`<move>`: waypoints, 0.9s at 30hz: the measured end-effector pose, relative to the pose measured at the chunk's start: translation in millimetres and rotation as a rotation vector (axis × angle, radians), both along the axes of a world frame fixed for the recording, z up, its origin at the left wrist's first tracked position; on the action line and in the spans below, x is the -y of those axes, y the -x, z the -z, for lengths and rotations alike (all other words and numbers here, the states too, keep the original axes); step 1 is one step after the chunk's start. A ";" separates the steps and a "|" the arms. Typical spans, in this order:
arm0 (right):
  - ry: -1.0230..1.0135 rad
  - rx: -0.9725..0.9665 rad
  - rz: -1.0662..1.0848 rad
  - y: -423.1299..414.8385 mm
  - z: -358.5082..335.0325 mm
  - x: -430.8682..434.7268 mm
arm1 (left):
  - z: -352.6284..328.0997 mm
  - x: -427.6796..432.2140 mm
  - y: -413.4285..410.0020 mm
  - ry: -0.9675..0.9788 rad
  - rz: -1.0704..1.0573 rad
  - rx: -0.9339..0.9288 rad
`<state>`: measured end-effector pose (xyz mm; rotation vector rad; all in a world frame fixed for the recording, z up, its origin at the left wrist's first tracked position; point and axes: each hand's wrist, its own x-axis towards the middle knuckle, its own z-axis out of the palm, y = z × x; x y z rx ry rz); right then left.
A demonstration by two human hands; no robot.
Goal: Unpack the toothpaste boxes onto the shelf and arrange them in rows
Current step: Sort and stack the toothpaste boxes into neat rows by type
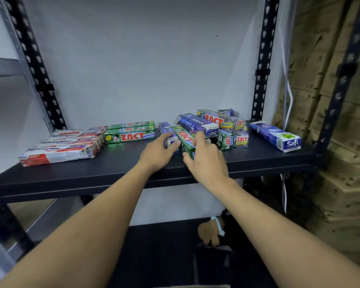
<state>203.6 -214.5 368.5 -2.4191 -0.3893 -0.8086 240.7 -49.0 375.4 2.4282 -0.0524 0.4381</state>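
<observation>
On the black shelf, the left hand curls its fingers over the near end of a blue box. The right hand grips the green ZACT box touching it, close to the front edge. A jumbled heap lies just behind. White-and-red boxes line the left edge, and a Safi box lies near the right post. Bare shelf shows between that row and the hands.
</observation>
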 end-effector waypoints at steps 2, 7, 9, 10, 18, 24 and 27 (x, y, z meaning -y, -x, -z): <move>-0.017 -0.043 0.015 -0.7 -7.6 0.7 | -0.1 -1.7 -0.4 0.015 0.009 0.001; -0.209 -0.063 0.028 7.9 -36.8 17.3 | -0.4 -5.5 0.8 0.031 0.032 -0.003; -0.227 -0.034 0.044 15.9 -48.8 25.9 | -0.9 -6.7 5.6 0.051 0.049 -0.001; -0.227 -0.016 0.055 19.7 -54.5 30.9 | -0.5 -7.5 7.2 0.073 0.062 -0.003; -0.341 0.086 0.031 18.2 -83.9 73.7 | 3.4 1.0 20.0 0.121 0.179 -0.037; -0.472 0.088 -0.085 6.6 -80.4 71.1 | -6.6 10.1 19.3 0.409 0.337 -0.152; -0.412 0.057 -0.160 10.4 -78.7 55.7 | -15.2 -4.1 27.3 0.631 0.245 -0.062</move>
